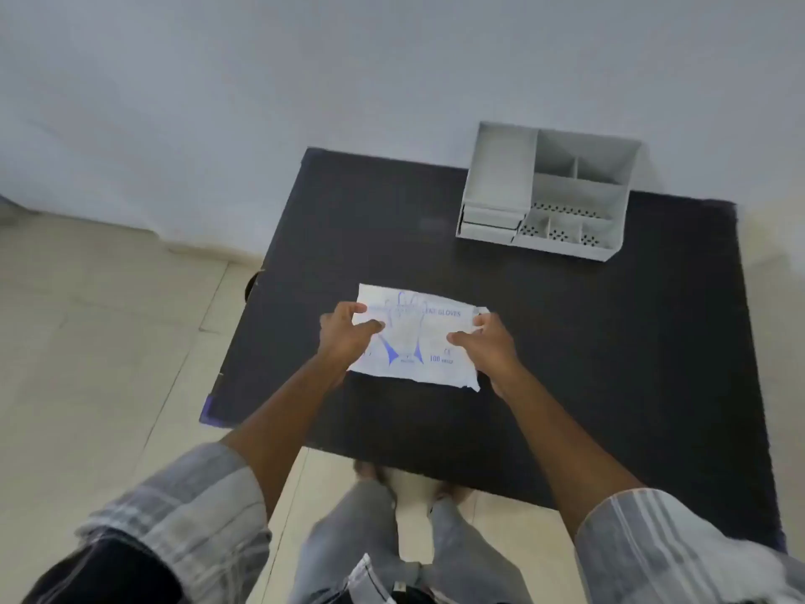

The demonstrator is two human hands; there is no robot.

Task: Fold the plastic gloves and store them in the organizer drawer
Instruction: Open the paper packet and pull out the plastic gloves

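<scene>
Plastic gloves (418, 340) lie flat in their printed packet near the middle of the dark table (610, 342), white film with blue lettering and a blue outline of a hand. From the head view, the only one there is, the packet looks thin and limp; I judge it very light, soft and rather slippery, the sort of thing that slides on a smooth top and springs open again after a crease. Its near right corner looks ragged or torn, so a hard tug there could rip it further.

Both hands are on it. The left hand (344, 335) holds the left edge, fingers curled over the far left corner and thumb lying across the face of the packet. The right hand (488, 342) holds the right edge the same way, thumb stretched inward along the film and fingers bent round the far right corner. Each hand pinches the film rather than lying flat on it. Taking it by the two short edges seems sound for a fold, since a limp sheet needs both ends kept under control.

Well apart, at the far right corner of the table, stands the grey organizer (549, 191). Its open upper compartments show nothing inside that I can make out, and the perforated front pockets look bare too. Low on its left side sits the small drawer (488, 228), seemingly closed or nearly so; what it holds cannot be seen.
</scene>
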